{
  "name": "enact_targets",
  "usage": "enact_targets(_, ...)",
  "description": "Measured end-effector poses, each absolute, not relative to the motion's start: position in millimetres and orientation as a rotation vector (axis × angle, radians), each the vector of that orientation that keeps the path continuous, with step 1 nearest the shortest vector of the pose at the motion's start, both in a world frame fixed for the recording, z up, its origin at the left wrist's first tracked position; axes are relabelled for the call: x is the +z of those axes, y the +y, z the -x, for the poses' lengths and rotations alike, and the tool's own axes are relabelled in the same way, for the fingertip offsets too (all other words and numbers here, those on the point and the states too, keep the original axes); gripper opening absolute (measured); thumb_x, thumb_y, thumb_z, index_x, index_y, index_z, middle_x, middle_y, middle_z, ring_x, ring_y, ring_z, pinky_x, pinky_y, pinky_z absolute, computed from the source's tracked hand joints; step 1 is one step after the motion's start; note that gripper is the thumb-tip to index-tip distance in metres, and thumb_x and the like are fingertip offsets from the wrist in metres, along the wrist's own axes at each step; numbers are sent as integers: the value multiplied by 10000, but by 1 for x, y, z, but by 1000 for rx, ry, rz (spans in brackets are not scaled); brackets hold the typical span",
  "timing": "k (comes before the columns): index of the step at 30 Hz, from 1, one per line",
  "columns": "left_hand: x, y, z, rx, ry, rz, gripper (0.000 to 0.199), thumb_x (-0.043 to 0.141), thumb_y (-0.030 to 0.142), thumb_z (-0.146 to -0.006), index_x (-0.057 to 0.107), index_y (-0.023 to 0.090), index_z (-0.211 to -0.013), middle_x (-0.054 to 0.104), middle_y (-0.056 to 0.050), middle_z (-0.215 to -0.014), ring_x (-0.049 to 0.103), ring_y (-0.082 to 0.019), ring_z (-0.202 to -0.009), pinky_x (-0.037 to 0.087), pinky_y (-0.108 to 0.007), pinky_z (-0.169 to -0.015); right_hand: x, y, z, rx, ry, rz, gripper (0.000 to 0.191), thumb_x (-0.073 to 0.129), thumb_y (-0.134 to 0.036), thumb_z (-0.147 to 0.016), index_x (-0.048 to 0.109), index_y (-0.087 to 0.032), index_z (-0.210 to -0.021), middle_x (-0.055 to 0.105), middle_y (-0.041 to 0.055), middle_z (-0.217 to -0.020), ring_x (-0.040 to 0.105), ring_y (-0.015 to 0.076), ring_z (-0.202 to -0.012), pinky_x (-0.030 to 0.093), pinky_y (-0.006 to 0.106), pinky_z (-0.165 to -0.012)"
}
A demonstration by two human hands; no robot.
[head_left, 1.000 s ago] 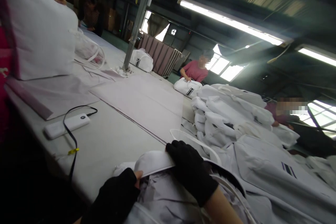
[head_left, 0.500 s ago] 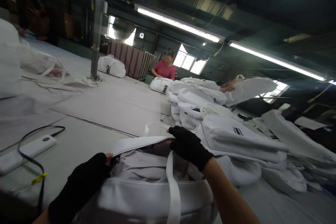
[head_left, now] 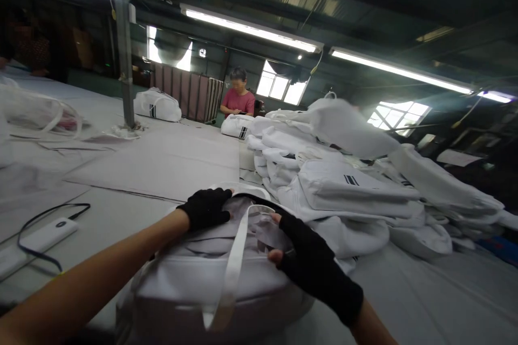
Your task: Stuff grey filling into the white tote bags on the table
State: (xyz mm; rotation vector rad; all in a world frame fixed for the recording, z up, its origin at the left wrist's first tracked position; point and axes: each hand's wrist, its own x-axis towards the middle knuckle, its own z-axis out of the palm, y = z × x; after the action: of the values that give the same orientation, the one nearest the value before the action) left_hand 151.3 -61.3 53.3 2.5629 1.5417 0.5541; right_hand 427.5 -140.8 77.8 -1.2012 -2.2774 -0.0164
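Observation:
A white bag (head_left: 174,285) sits right before me, its top unzipped and its grey lining (head_left: 210,237) showing. One white strap (head_left: 237,253) runs across the opening and down the near side. At the far left of the rim, my left hand (head_left: 208,207), in a black fingerless glove, has fingers over the edge and thumb inside, closed on it. Also gloved, my right hand (head_left: 311,261) is curled around the right side of the opening, thumb and forefinger showing on the inner side. Its other fingers are hidden. The bag's bottom is out of view.
White bags (head_left: 348,188) lie heaped on the right of the table. A white power bank (head_left: 52,234) with a dark cable is at left. A metal post (head_left: 123,43) rises from the table. A co-worker (head_left: 238,98) stands beyond, by a filled bag (head_left: 234,125).
My left hand has moved from the left corner to the far rim. My right hand has come down to the opening's right side. A white bag above the heap has swung left.

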Motion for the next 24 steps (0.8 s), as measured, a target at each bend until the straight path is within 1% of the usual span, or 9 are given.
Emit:
enact_targets(3,39,-30,-167,445,1670,-2542,523,480,456,-895,478,180,-1339,636,-135,-1201,624,-303,-1052,499,-406,-858,33,-145,-419,-261,-2219,1406,613,630,-510,-782,518,-217,-1309,383,163,-1454,471,364,-1236,453,577,-938)
enact_targets(7,18,-3,-170,477,1757,-2564,447,375,421,-954,504,175,-1304,636,-132,-1196,627,-276,-1035,482,-388,-860,-6,-115,-398,-300,-2151,1509,537,615,-517,-793,558,-257,-1259,319,140,-1494,440,366,-1248,410,587,-959)
enact_targets(10,11,2,-170,490,1792,-2632,430,382,419,-953,540,170,-1267,665,-121,-1118,627,-268,-1005,468,-385,-863,-13,-100,-392,-246,-2115,1490,527,609,-511,-801,551,-260,-1260,343,125,-1483,419,348,-1268,371,578,-1003)
enact_targets(12,9,-5,-170,506,1764,-2687,413,380,422,-950,595,163,-1189,682,-119,-1031,632,-268,-954,471,-388,-837,-14,-100,-395,-203,-2065,1439,576,608,-493,-801,500,-248,-1311,372,124,-1465,409,328,-1286,364,555,-1028)
enact_targets(15,4,-28,-172,609,1577,-2865,336,403,371,-932,659,181,-1038,683,-108,-950,631,-248,-852,480,-384,-778,-14,-108,-402,-133,-1866,1359,682,599,-464,-806,391,-177,-1390,464,143,-1393,451,283,-1267,403,480,-1036)
enact_targets(17,0,-45,-171,687,1413,-2963,285,427,325,-914,679,195,-952,679,-98,-898,622,-235,-799,484,-386,-758,-11,-114,-405,-48,-1695,1352,711,618,-451,-792,388,-134,-1385,530,153,-1320,506,269,-1213,441,445,-1008)
enact_targets(19,-2,-58,-168,741,1284,-3004,265,441,304,-903,686,205,-929,680,-92,-889,620,-235,-795,488,-398,-770,-6,-119,-406,93,-1589,1349,628,639,-432,-778,482,-140,-1311,599,130,-1218,563,253,-1124,477,415,-961)
enact_targets(21,0,-64,-165,752,1206,-2972,279,435,311,-911,681,202,-986,683,-84,-950,624,-238,-859,481,-401,-817,1,-120,-406,252,-1540,1334,442,639,-415,-782,603,-167,-1145,659,81,-1048,611,221,-975,510,377,-878)
enact_targets(24,8,-64,-161,740,1316,-2739,364,432,404,-923,676,137,-968,687,-77,-921,623,-228,-847,476,-361,-812,13,-121,-407,369,-1500,1286,272,623,-409,-805,642,-182,-954,660,29,-862,608,177,-792,515,326,-753)
